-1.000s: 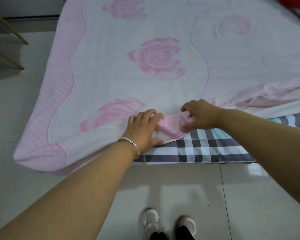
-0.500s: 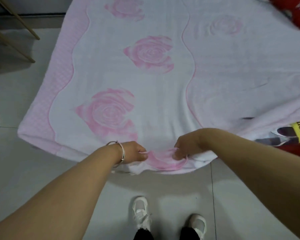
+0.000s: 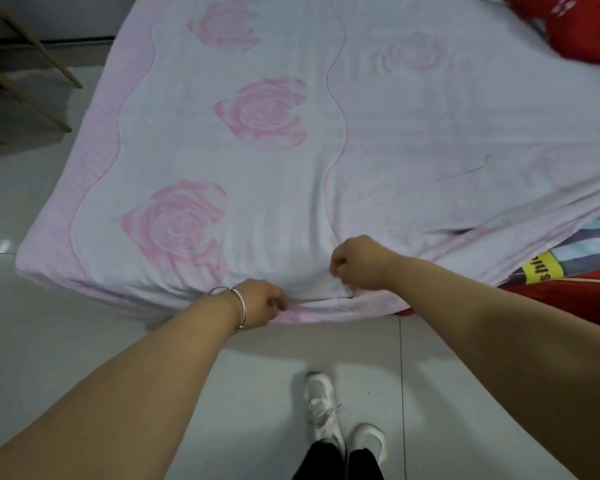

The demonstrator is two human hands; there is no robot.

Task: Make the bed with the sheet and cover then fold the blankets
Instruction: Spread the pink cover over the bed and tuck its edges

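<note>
A pale pink cover with large rose prints (image 3: 274,161) lies spread over the bed and hangs over its near edge. My left hand (image 3: 260,308), with a silver bangle on the wrist, grips the cover's near hem at the bed's edge. My right hand (image 3: 359,266) grips the same hem a little to the right and higher, fingers curled into the cloth. At the right, where the cover ends, a striped sheet (image 3: 582,242) and a red blanket (image 3: 565,299) with a yellow label show.
Grey tiled floor (image 3: 66,341) runs along the bed's near and left sides; my white shoes (image 3: 326,417) stand on it close to the bed. Wooden chair legs (image 3: 25,84) lean at the upper left. A red bundle (image 3: 575,26) lies at the bed's far right corner.
Both hands have pulled the cover's hem toward me, down over the bed's near edge. The plaid sheet seen before is now covered. My hands have drawn farther apart.
</note>
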